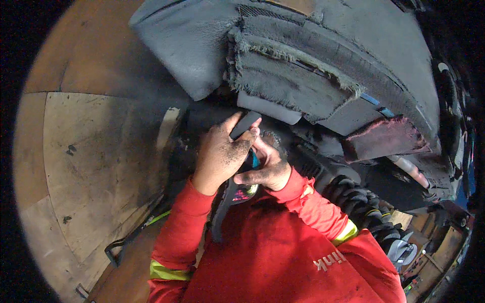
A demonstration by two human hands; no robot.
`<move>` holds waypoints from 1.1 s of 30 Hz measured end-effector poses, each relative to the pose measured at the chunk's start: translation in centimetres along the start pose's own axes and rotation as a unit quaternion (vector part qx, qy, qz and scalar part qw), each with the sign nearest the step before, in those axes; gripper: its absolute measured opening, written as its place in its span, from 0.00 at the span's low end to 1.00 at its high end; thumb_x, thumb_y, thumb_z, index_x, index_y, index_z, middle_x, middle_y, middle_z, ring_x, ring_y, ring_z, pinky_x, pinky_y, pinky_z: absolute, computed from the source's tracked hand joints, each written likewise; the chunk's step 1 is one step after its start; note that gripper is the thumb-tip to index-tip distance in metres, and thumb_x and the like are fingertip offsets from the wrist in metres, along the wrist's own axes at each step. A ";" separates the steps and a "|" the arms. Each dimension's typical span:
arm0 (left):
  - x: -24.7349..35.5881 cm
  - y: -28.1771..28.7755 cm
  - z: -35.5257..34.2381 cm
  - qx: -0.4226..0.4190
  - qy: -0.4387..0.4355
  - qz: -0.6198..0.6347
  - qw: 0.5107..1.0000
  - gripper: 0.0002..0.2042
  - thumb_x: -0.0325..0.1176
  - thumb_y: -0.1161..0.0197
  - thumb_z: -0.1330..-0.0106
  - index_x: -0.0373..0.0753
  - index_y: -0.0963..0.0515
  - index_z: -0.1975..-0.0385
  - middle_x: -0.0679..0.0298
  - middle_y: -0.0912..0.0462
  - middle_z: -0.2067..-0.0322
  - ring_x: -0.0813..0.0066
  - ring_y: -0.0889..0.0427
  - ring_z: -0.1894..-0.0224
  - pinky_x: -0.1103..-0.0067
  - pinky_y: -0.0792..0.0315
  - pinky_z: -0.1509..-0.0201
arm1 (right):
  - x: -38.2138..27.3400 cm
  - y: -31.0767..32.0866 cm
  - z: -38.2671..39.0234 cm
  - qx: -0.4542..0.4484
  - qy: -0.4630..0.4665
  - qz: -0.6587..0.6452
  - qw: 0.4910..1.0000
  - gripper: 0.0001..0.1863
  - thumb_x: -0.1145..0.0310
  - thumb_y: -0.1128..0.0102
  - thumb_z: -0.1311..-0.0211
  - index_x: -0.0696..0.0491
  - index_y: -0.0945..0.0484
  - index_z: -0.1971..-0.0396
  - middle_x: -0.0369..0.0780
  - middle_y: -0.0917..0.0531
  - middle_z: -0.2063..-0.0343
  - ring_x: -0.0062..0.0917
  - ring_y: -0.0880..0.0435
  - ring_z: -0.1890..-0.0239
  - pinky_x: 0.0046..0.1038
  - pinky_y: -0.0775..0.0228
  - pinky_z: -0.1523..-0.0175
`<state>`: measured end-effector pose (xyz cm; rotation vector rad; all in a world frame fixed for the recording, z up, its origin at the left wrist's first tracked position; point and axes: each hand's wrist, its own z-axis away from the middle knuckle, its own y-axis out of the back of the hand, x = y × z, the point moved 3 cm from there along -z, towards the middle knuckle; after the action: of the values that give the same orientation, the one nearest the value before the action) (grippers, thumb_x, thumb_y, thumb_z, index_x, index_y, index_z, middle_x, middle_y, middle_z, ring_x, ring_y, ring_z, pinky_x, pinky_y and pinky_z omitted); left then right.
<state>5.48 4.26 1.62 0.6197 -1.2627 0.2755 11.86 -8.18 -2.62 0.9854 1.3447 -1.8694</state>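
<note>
My left hand point(221, 154) is closed around a dark flat tool handle point(245, 122) that points up toward the underside of a vehicle. My right hand point(266, 168) sits just beside it, fingers curled on the same object, where a blue and shiny part point(251, 161) shows between the hands. Both hands are smeared with dark grime. My sleeves are red with yellow reflective bands point(170, 272). What the tool's tip touches is hidden behind my fingers.
A grey, frayed wheel-arch liner point(283, 76) and bumper panel point(187, 45) hang above. A coil spring or ribbed boot point(353, 197) lies to the right. A black bar tool point(126, 241) rests on the worn tiled floor point(96, 151) at the left.
</note>
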 end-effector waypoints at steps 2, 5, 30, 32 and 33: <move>-1.1 -1.4 -1.4 0.004 -0.031 0.040 0.999 0.14 0.38 0.37 0.33 0.36 0.20 0.54 0.50 0.14 0.62 0.54 0.13 0.58 0.69 0.23 0.56 | 0.1 1.6 -0.8 0.019 0.040 0.079 0.996 0.59 0.78 0.21 0.59 0.57 0.50 0.27 0.39 0.29 0.37 0.24 0.35 0.34 0.30 0.46 0.28; -3.5 -3.9 -3.9 0.024 -0.031 0.081 0.996 0.14 0.37 0.34 0.36 0.33 0.20 0.57 0.49 0.14 0.65 0.58 0.13 0.62 0.69 0.24 0.59 | -0.1 4.3 -1.3 0.053 0.007 0.094 0.994 0.49 0.74 0.20 0.59 0.57 0.36 0.32 0.39 0.28 0.37 0.26 0.35 0.33 0.30 0.46 0.28; 1.2 0.7 0.6 0.050 -0.035 -0.007 0.998 0.18 0.41 0.33 0.34 0.35 0.18 0.52 0.52 0.13 0.61 0.62 0.12 0.57 0.74 0.22 0.55 | -0.5 -0.8 0.2 0.047 0.055 0.194 0.978 0.47 0.74 0.21 0.58 0.57 0.35 0.34 0.39 0.18 0.54 0.24 0.19 0.53 0.27 0.25 0.45; 0.8 0.6 0.0 0.049 -0.042 -0.022 0.998 0.16 0.43 0.34 0.34 0.38 0.17 0.55 0.52 0.13 0.64 0.56 0.13 0.61 0.72 0.23 0.57 | -0.1 -0.4 0.0 0.020 0.022 0.122 0.992 0.50 0.77 0.22 0.56 0.54 0.40 0.30 0.36 0.18 0.57 0.20 0.20 0.55 0.26 0.25 0.47; 0.4 0.3 -0.2 0.043 -0.033 -0.010 0.998 0.16 0.43 0.34 0.35 0.38 0.17 0.56 0.52 0.13 0.64 0.55 0.13 0.61 0.71 0.23 0.58 | 0.2 -0.1 -0.1 0.009 -0.016 0.045 0.999 0.51 0.77 0.22 0.56 0.54 0.41 0.30 0.36 0.18 0.57 0.20 0.20 0.55 0.26 0.25 0.48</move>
<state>5.63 4.57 2.00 0.7194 -1.3126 0.2950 11.72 -8.08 -2.79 1.0035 1.2468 -1.8247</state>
